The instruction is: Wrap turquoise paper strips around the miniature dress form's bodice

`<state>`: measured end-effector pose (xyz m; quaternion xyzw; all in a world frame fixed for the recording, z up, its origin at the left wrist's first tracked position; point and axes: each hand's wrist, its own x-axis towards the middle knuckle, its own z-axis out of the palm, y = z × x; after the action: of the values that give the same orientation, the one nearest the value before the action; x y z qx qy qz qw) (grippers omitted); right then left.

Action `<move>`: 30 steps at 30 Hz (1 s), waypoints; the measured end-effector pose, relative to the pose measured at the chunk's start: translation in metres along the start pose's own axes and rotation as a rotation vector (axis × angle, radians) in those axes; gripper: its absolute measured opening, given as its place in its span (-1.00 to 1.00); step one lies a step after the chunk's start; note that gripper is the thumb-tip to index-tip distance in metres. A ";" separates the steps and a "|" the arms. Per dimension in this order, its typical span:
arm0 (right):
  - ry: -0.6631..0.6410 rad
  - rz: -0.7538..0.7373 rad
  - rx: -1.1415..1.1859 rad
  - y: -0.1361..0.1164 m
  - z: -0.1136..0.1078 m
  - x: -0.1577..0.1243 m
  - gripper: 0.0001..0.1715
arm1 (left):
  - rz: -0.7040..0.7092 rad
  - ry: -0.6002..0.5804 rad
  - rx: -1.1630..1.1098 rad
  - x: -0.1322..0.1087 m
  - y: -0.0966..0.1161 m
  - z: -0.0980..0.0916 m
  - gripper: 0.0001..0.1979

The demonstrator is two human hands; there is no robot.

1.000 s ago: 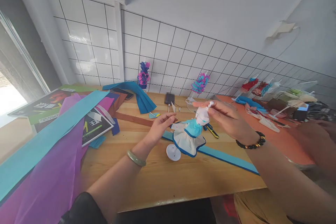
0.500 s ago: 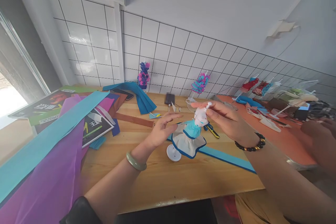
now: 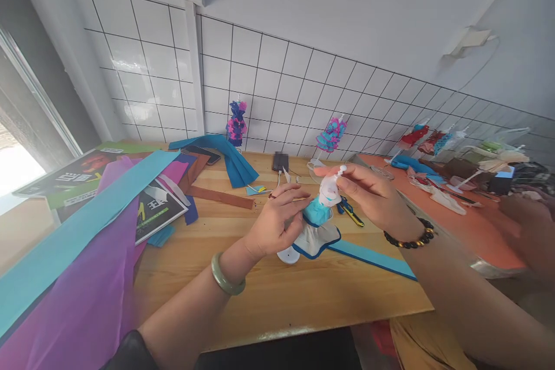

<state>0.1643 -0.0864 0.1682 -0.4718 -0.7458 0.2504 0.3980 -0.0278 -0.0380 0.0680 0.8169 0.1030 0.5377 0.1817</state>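
Observation:
A miniature dress form (image 3: 328, 191) with a white top leans over the table, its round white base (image 3: 288, 255) partly hidden. It wears a small dress with a turquoise waist (image 3: 317, 211) and a cream, blue-edged ruffled skirt (image 3: 318, 241). My right hand (image 3: 368, 193) is closed round the form's upper end, just below the knobbed neck. On the other side, my left hand (image 3: 280, 217) has its fingers together and curled at the waist and skirt, thumb in front. The left side of the skirt is hidden behind this hand.
A yellow-and-black utility knife (image 3: 352, 213) and a turquoise strip (image 3: 375, 260) lie by the dress. Coloured paper sheets (image 3: 99, 231) and magazines (image 3: 165, 214) cover the left. Two dressed forms stand at the wall. On the orange table (image 3: 489, 237) at right, another person's hand appears.
My left hand has moved right from beside the dress onto its waist and skirt, its spread fingers closing. My right hand keeps its hold on the top. The view has shifted slightly.

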 end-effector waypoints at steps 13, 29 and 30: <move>0.082 -0.062 -0.113 -0.006 0.012 0.006 -0.70 | -0.058 0.026 -0.038 -0.002 -0.004 -0.001 -0.70; 0.080 -0.024 0.037 -0.019 0.037 0.035 -0.71 | -0.437 0.181 -0.371 0.004 -0.009 -0.022 -0.62; 0.076 -0.024 0.054 -0.020 0.039 0.038 -0.69 | -0.462 0.188 -0.398 0.005 -0.009 -0.025 -0.63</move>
<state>0.1126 -0.0608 0.1749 -0.4608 -0.7289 0.2477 0.4416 -0.0485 -0.0228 0.0774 0.6669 0.1952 0.5650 0.4449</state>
